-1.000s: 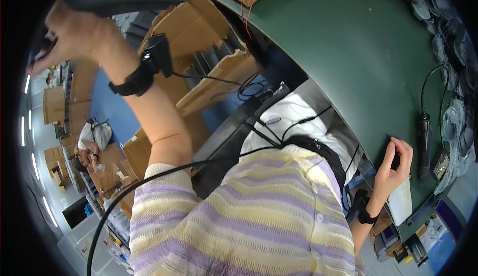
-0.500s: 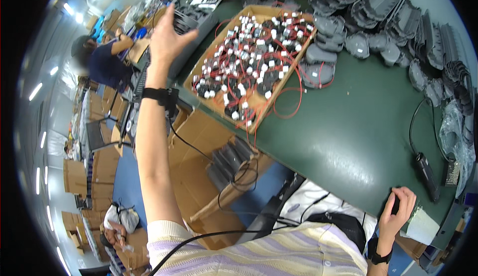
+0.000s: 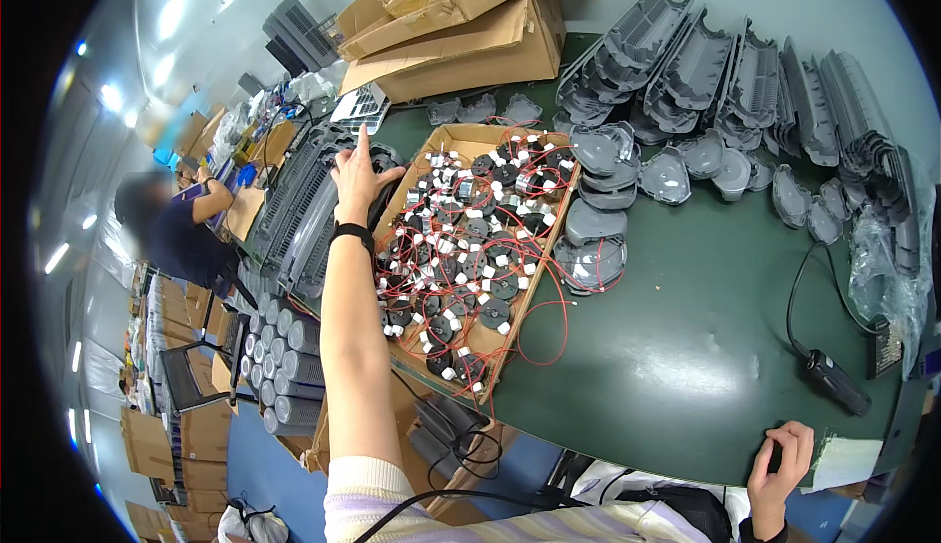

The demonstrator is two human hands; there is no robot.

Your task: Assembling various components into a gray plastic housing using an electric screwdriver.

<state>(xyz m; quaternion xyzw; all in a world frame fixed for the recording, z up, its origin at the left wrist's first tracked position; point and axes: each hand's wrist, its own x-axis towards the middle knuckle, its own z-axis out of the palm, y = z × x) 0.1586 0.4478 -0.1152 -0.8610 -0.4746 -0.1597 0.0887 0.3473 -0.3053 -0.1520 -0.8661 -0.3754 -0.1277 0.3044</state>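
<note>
Right hand (image 3: 779, 465) sits at the bottom right, fingers curled on the green table (image 3: 686, 347) edge, gripping nothing. Left arm stretches straight up-frame, left hand (image 3: 358, 175) open, fingers spread, over the cardboard tray (image 3: 470, 136), which runs lengthwise from lower centre toward upper middle.

Wired parts (image 3: 461, 249) in tray (image 3: 534, 283) (table (image 3: 686, 347) centre); housings (image 3: 716, 63) behind.

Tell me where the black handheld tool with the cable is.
In the head view, the black handheld tool lies on the green table's right side, just above the right hand.
</note>
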